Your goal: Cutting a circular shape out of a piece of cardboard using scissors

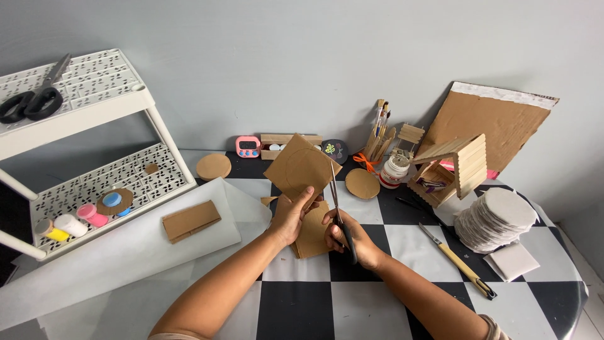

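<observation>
Cutting: brown cardboard sheet [301, 169] with a pencilled circle, tilted above the table's middle.
Left hand [290, 217]: fingers pinching the sheet's lower edge.
Right hand [350, 236]: fingers closed through black-handled scissors [338, 211], blades at the sheet.
Surface: black-and-white chequered round table [302, 302]; grey wall [302, 63] behind.

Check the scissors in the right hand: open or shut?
Open. The scissors in the right hand show blades slightly parted against the cardboard held by the left hand.
</observation>
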